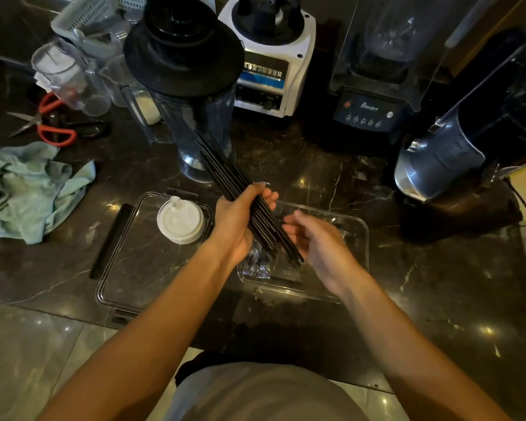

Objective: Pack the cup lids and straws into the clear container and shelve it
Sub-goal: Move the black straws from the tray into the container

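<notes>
A bundle of long black straws [225,174] slants over the clear container [357,235] near the counter's front edge, gripped by the left hand [237,223]; the right hand [316,238] hangs relaxed beside them. White cup lids [180,220] sit on the container lid [128,268] to the left, a blender jar [192,95] just behind.

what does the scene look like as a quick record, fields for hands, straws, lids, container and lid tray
left hand: grips the black straws
right hand: open, beside the bundle's lower end
black straws: one bundle, tilted, above the clear container
clear container: on the counter, crumpled clear wrap inside
cup lids: white stack on the container lid
container lid: flat, left of the container
</notes>
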A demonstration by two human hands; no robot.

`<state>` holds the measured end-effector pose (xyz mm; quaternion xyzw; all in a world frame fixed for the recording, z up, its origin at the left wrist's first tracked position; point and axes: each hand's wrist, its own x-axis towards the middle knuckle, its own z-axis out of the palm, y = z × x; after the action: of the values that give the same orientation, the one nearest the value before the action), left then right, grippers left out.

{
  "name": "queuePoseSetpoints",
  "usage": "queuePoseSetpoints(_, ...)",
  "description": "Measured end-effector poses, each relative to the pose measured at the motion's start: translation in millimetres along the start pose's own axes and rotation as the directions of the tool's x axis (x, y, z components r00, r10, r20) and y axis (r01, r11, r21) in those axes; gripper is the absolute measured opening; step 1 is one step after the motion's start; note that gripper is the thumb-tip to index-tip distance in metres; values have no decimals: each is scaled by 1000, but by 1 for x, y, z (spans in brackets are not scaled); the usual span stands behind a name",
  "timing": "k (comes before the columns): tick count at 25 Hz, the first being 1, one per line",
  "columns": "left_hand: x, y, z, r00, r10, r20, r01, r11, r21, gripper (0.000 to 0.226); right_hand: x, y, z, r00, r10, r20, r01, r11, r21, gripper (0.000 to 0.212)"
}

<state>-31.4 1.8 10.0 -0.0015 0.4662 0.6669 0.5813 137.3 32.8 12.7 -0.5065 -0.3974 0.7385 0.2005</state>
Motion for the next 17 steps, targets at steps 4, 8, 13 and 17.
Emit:
queuePoseSetpoints(4, 0, -4, 5, 999, 20, -29, -23, 991, -133, 4, -3, 11, 3, 956, 121, -268, -7, 921, 389, 42)
queuePoseSetpoints(8, -8, -16, 9, 999, -42, -4, 40, 980, -197, 6, -6, 8, 22, 921, 291, -258, -79, 789, 609, 58)
queuePoseSetpoints(13, -22, -30, 8, 998, -47, 30, 52, 980, -194, 19, 3, 1, 51, 936, 273, -221, -103, 814, 572, 68)
queuePoseSetpoints(17, -25, -12, -10, 998, -44, 49, 52, 981, -189, 8, 5, 0, 55, 979, 135, -151, -69, 923, 377, 72)
